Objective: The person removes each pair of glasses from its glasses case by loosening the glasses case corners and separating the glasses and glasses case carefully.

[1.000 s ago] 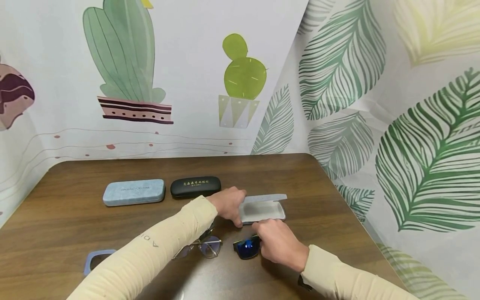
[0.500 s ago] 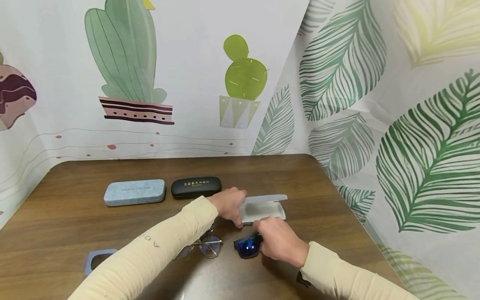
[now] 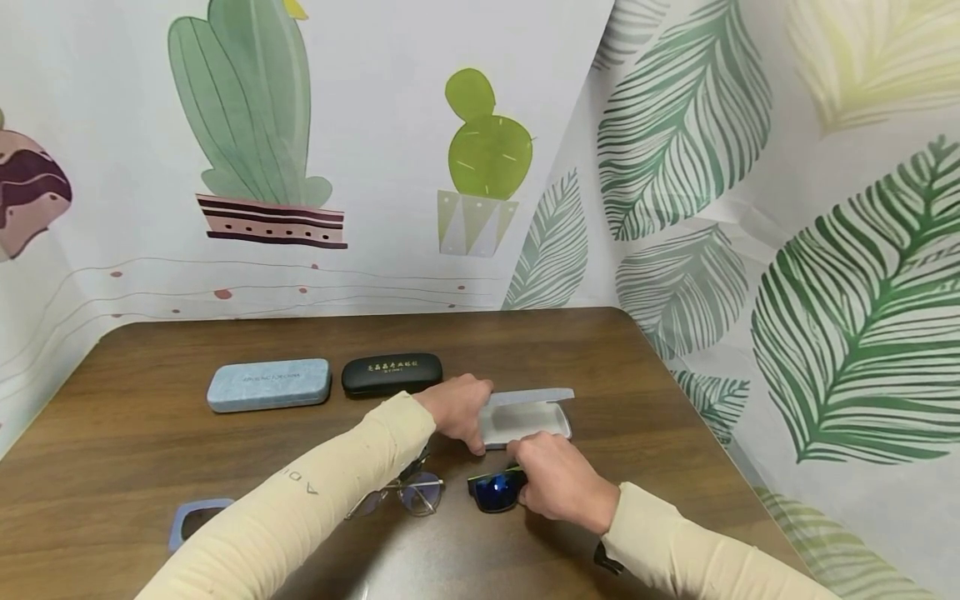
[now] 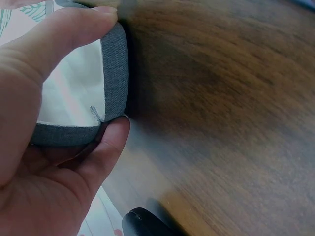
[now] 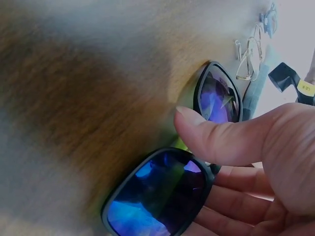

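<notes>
An open grey glasses case (image 3: 525,421) with a pale lining lies on the brown table (image 3: 225,450). My left hand (image 3: 457,408) grips its left end, thumb and finger pinching the grey rim (image 4: 115,73). Just in front of the case, my right hand (image 3: 558,479) holds black sunglasses with blue mirrored lenses (image 3: 495,492). In the right wrist view the thumb (image 5: 221,137) lies over the frame between the two lenses (image 5: 157,196), with the fingers curled beneath.
A light blue case (image 3: 268,384) and a black case (image 3: 392,372) lie shut at the back. Wire-framed glasses (image 3: 408,492) sit beside my left forearm, and a blue frame (image 3: 191,521) lies near the front left edge. Patterned curtains wall the table.
My right hand has lifted the sunglasses slightly and tilted them toward the open case. My left hand has stayed on the case.
</notes>
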`<act>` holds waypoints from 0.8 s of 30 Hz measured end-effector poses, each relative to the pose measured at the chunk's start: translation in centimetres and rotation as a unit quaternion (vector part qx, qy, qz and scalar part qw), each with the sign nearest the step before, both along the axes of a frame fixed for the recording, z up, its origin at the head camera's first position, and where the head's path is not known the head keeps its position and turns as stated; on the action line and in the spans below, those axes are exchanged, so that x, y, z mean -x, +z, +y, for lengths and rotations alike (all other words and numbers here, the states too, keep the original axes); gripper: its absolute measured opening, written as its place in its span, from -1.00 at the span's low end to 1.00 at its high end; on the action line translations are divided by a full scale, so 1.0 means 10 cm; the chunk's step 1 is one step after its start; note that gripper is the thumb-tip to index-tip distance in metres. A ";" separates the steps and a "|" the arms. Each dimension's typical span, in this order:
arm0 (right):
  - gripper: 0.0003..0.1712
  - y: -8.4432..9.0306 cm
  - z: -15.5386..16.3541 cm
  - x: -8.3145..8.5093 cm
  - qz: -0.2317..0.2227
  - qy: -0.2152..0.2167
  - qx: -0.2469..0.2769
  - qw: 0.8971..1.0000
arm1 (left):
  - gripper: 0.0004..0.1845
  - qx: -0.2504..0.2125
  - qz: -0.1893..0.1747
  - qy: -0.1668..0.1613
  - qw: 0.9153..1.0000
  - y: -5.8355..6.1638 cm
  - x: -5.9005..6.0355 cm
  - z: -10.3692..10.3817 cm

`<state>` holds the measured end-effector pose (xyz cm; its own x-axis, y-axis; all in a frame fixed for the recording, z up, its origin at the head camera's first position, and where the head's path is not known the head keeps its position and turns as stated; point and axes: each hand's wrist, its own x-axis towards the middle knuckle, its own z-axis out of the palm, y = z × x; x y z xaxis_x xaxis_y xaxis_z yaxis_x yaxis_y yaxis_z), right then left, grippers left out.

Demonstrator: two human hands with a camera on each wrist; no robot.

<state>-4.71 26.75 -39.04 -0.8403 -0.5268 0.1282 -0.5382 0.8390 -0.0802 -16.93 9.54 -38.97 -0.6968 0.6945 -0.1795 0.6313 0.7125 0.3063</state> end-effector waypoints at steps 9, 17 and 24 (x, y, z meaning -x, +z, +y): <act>-0.65 0.10 0.03 -0.02 -0.034 -0.008 0.009 0.999 | -0.27 0.002 -0.009 0.002 1.000 0.02 -0.01 -0.01; -0.51 0.20 0.12 -0.01 -0.077 -0.050 0.036 0.995 | -0.25 0.012 -0.004 0.002 1.000 0.02 -0.02 -0.01; -0.44 0.31 0.33 0.07 -0.104 -0.122 0.072 0.984 | -0.28 0.011 0.002 -0.002 1.000 0.03 -0.02 -0.01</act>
